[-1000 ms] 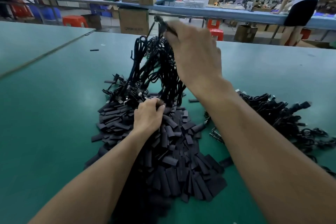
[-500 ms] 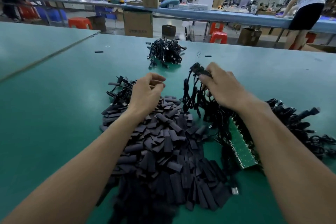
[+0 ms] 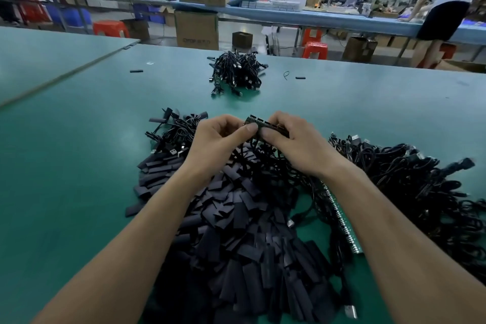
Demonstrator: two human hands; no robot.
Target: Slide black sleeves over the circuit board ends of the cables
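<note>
A big heap of flat black sleeves [image 3: 236, 231] lies on the green table [image 3: 65, 179] right in front of me. Above its far end, my left hand [image 3: 218, 139] and my right hand [image 3: 292, 139] both pinch a narrow strip of circuit boards [image 3: 263, 126] with black cables hanging from it. A second green circuit board strip [image 3: 342, 221] lies flat under my right forearm. Tangled black cables [image 3: 410, 181] are piled at the right, and more cables with USB plugs [image 3: 173, 137] lie left of my left hand.
A separate bundle of black cables [image 3: 236, 73] sits further back on the table. Two loose sleeves [image 3: 136, 71] [image 3: 299, 77] lie near it. Beyond the far edge stand cardboard boxes [image 3: 196, 30], red stools [image 3: 315, 50] and a person [image 3: 444, 5] at another bench.
A second ago my right hand lifted a cable bundle high; that bundle now lies at the back of the table. Both hands have since come together on a circuit board strip.
</note>
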